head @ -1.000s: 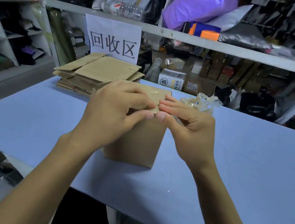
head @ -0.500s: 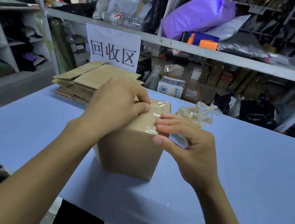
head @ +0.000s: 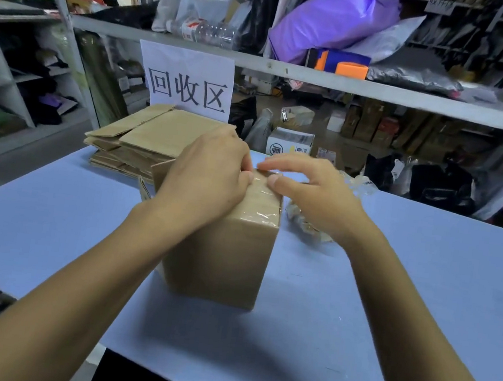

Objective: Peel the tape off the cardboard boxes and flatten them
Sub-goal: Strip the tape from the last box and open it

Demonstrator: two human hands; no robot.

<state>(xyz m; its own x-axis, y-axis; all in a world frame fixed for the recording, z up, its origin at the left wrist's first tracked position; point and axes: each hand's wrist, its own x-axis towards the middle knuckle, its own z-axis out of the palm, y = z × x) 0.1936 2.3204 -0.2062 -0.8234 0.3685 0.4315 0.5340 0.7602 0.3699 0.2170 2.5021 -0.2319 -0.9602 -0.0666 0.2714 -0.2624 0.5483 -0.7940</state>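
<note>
A brown cardboard box (head: 229, 257) stands upright on the blue table (head: 421, 290), near its middle. Clear tape (head: 258, 200) runs across the box's top and a short way down its front face. My left hand (head: 207, 178) lies over the left part of the top, with its fingers curled down onto the box beside the tape. My right hand (head: 313, 194) reaches in from the right. Its thumb and forefinger pinch at the tape on the far top edge. The far side of the box is hidden.
A stack of flattened cardboard boxes (head: 142, 142) lies at the table's back left, under a white paper sign (head: 190, 81). A wad of peeled clear tape (head: 355, 184) lies just right of the box. A metal shelf rail (head: 382, 95) crosses behind the table.
The box has been tipped from leaning toward me to standing upright, so its taped top shows. Both hands moved to the far top edge, and my right fingers closed on the tape.
</note>
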